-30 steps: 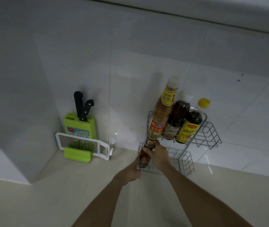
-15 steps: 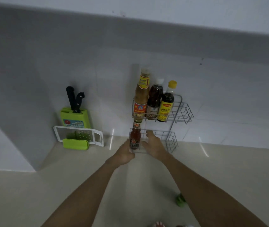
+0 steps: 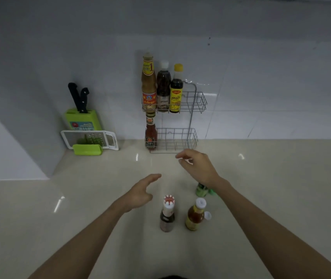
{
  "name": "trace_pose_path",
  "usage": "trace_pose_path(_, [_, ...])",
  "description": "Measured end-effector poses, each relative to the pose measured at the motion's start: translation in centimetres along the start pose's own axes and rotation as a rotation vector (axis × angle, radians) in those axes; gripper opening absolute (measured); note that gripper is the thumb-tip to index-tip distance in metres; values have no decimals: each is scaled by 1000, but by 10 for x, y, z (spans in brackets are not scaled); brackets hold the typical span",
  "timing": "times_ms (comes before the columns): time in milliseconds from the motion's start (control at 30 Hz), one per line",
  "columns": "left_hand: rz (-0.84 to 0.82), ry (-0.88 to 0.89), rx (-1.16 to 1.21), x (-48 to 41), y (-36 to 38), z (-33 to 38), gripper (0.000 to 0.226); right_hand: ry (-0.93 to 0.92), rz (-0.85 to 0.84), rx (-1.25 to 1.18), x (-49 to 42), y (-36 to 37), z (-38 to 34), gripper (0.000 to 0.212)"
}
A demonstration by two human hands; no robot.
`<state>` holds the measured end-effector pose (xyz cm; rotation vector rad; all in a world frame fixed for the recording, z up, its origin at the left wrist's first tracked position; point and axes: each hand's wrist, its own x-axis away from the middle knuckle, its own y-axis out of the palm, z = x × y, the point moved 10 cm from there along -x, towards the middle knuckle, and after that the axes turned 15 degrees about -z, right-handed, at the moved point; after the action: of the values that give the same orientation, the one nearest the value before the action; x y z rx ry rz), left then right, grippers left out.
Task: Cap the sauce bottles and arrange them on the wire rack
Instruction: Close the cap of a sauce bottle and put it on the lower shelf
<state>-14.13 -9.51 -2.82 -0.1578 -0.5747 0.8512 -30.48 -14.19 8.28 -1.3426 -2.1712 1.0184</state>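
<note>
Bottles still uncapped-looking or loose stand near both hands: left hand [image 3: 140, 193] and right hand [image 3: 198, 166] hover open and empty over bare counter [image 3: 281, 188], above two bottles [image 3: 167, 215]. Beyond, wire rack [image 3: 193, 135] against the wall keeps its lower basket mostly free beside a red sauce bottle [image 3: 150, 133].

1 head view, facing forward-down over counter [image 3: 261, 198], wall-ward.

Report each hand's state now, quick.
Left hand: open, holding nothing, above the counter.
Right hand: open, holding nothing, just in front of the rack.
</note>
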Motion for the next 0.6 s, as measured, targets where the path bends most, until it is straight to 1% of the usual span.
trace_pose_path(67, [-99, -7, -3, 6, 33, -6, 81, -62, -84, 25, 19, 15, -12, 13])
trace_pose_path(133, [-138, -19, 34, 8, 61, -13, 80, -89, -179, 21, 34, 29, -22, 13])
trace_pose_path(167, [-124, -31, 57, 8, 70, -17, 78, -91, -214, 9, 40, 35, -26, 15])
trace_pose_path(233, [-53, -37, 94, 7, 81, -20, 63, -76, -279, -5, 48, 45, -32, 28])
trace_pose_path(300, [21, 1, 131, 6, 85, -18, 47, -71, -337, 73, 52, 57, -38, 41])
trace_pose_path(333, [50, 21, 154, 8, 86, -14, 42, -80, -354, 132, 53, 61, -42, 43])
trace_pose_path(400, [102, 53, 192, 11, 84, -9, 40, -99, -366, 202, 54, 67, -45, 39])
trace_pose_path(467, [130, 70, 209, 14, 81, -4, 38, -115, -382, 194, 53, 67, -48, 33])
trace_pose_path(600, [96, 123, 270, 18, 65, 20, 26, -190, -438, 146, 39, 42, -67, 26])
